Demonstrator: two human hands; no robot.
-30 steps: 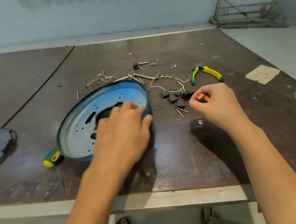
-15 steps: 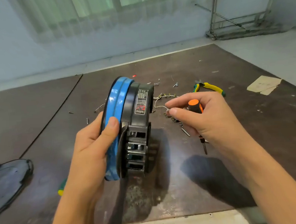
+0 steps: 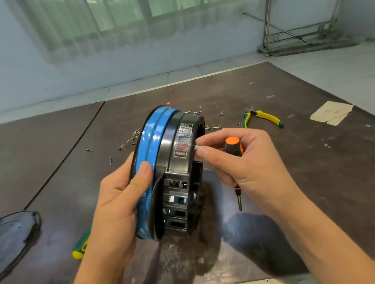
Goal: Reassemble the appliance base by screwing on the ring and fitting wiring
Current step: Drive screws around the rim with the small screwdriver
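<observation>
Left hand point(image 3: 118, 202) gripped one round base point(image 3: 171, 142) by its glossy blue rim; right hand point(image 3: 244, 160) pinched one small metal screw point(image 3: 196, 147), palming one orange-capped screwdriver point(image 3: 233, 147).

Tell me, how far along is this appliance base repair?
Done: the black ring sits against the blue base, which the left hand holds on edge. In hand: the right hand pinches a screw at the ring's side, the orange-capped screwdriver tucked in its palm. Left: driving it; loose screws and wire ends lie on the table.
</observation>
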